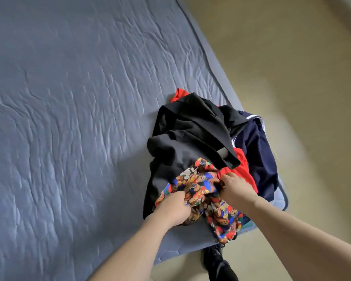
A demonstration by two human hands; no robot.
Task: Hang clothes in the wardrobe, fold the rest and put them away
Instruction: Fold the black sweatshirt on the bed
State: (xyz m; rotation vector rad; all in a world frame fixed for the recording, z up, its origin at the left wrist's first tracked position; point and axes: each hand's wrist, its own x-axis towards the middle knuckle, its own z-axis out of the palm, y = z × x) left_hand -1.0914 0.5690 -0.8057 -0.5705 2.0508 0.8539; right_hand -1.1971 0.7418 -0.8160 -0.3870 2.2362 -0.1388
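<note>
At the bed's [69, 118] near right corner, the left hand [175, 209] and right hand [236, 189] both clutch a bear-print garment [199, 189], bunched between them. It lies against a black jacket [190, 134], atop red [243, 171] and navy clothes [257, 151].

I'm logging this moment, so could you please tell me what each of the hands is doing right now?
Left hand: closed, gripping the colourful printed garment.
Right hand: closed, gripping the same printed garment on the pile.

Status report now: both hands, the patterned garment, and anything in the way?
Left hand and right hand both grip patterned garment. Black garment overlaps its top edge.
</note>
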